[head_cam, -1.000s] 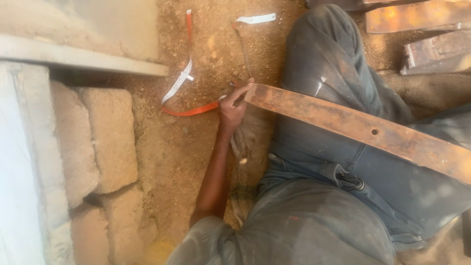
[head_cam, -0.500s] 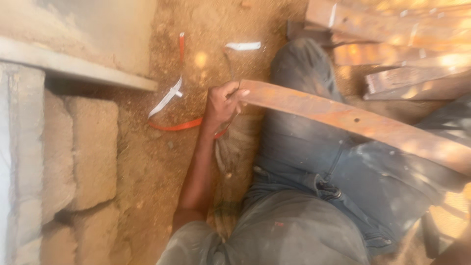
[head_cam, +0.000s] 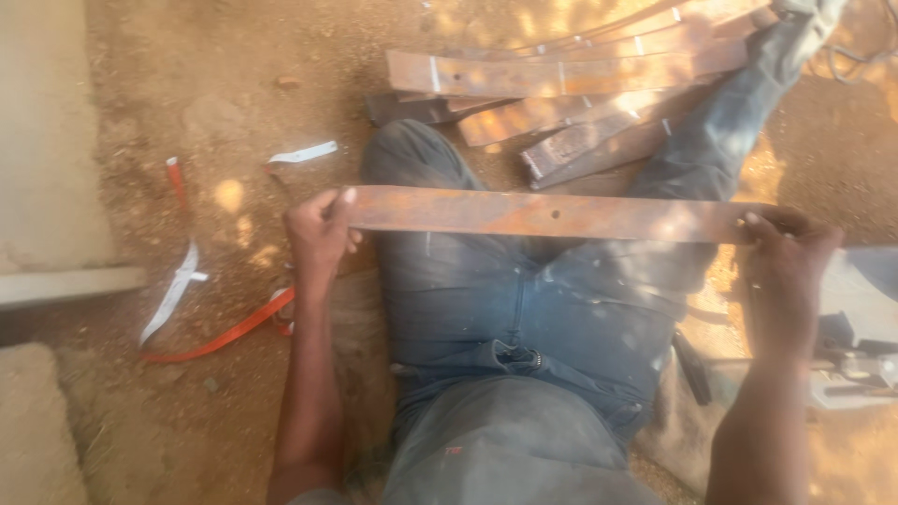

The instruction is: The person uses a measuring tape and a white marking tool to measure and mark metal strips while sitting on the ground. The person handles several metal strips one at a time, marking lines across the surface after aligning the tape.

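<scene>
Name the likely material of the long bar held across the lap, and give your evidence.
The bar looks like steel, flat and bare: orange-brown rust covers it, and a small hole is drilled near its middle. The left hand and right hand grip its ends.

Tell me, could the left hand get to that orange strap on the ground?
Probably yes: the orange strap lies on open dirt just beside the left hand, but that hand grips the rusty bar.

The right hand point(head_cam: 784, 251) has joined the left hand point(head_cam: 320, 238), levelling the rusty bar point(head_cam: 552, 213) across the lap.
</scene>
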